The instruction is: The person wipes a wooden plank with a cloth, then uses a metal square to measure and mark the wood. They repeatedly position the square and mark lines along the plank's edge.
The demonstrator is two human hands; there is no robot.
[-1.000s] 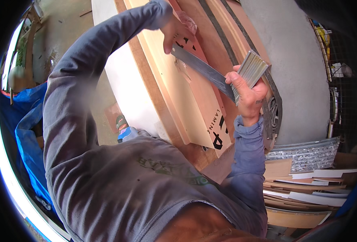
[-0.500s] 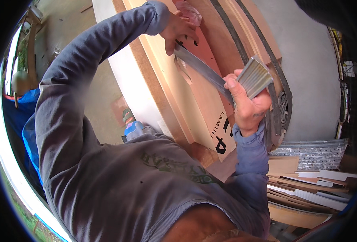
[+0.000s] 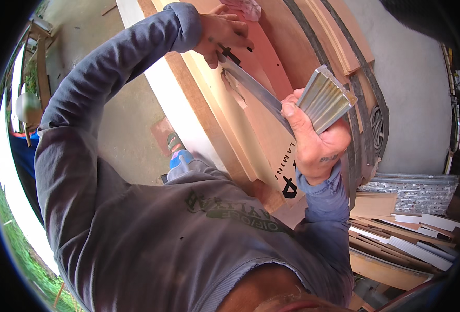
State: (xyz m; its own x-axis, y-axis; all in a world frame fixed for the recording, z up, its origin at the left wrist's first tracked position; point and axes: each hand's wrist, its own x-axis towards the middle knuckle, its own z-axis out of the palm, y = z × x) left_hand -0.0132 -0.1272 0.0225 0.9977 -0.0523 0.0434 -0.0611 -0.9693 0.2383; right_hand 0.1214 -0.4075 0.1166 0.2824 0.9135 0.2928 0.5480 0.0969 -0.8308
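Note:
My right hand [image 3: 318, 148] is closed around a silver metal bundle with a ridged, fluted end [image 3: 326, 99] that points up toward me. From under this hand a long, narrow grey metal strip [image 3: 256, 86] slants up and left to my left hand [image 3: 222, 39]. My left thumb and bent fingers are about the strip's far end, low over a pinkish printed panel [image 3: 271, 132]. Whether strip and bundle are one piece is hidden by my right hand. Beside the strip, the panel's light covering is torn [image 3: 233, 88].
Stacked boards with a white edge [image 3: 162, 88] lie along my front. Dark bands [image 3: 313, 34] cross the brown sheets beyond. Crumpled pink plastic [image 3: 244, 8] is at the top. Metal profiles [image 3: 406, 190] and assorted offcuts [image 3: 396, 239] lie at the right. A sandalled foot [image 3: 175, 143] shows below.
The whole view has shifted slightly. The ridged metal end is tipped a little more toward me, and my left hand has moved slightly up and left in the picture. Both hands keep their hold.

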